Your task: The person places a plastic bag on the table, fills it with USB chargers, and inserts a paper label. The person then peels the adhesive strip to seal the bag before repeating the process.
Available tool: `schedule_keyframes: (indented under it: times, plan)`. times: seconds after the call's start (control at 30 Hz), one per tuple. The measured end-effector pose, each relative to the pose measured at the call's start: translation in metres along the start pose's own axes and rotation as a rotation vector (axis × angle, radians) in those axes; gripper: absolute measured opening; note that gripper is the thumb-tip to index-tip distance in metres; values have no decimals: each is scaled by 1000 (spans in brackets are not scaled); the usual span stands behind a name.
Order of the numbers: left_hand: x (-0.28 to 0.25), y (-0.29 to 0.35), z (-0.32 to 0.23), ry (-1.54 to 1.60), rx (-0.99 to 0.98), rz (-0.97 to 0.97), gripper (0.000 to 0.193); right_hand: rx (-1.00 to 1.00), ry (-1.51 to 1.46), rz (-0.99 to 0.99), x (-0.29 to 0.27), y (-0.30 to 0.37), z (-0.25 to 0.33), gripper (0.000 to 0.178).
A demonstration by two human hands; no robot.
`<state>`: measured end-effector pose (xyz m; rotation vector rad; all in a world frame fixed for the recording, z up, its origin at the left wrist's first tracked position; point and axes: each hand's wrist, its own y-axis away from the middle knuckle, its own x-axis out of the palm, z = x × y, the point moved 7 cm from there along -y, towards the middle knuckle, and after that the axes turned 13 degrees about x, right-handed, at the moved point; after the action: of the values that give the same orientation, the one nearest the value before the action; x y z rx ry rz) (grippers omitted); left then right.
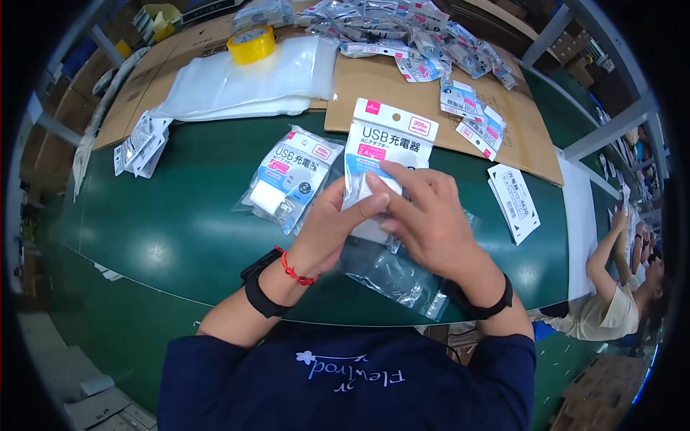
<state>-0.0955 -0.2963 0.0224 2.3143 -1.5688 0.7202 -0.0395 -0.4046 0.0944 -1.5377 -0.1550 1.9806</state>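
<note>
Both my hands are closed on a packaged USB charger (392, 136) with a white, pink and blue card, tilted up over the green table. My left hand (323, 223) pinches its lower left side with the thumb on the front. Across the lower front lie the fingers of my right hand (431, 219), covering much of the charger. Under my hands a clear plastic bag (395, 276) reaches toward the table's near edge. Just left of the held pack, several more charger packs (287, 169) lie in a small stack on the table.
Many charger packs (388, 25) are heaped on cardboard (374, 93) at the back. Clear bags (244, 79) carry a yellow tape roll (251, 45). Label cards lie at left (142, 146) and right (513, 201). A co-worker (611, 287) sits far right, beside metal posts.
</note>
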Motion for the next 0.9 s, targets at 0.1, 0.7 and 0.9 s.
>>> schedule_keyframes:
  times: [0.1, 0.7, 0.9]
  plan:
    - [4, 3, -4, 11, 16, 22, 35, 151, -343, -207, -21, -4, -20, 53]
    - [8, 2, -20, 622, -302, 51, 52, -219, -241, -40, -5, 17, 15, 47]
    - [-17, -10, -38, 224, 41, 9, 61, -178, -97, 106, -2, -6, -7, 55]
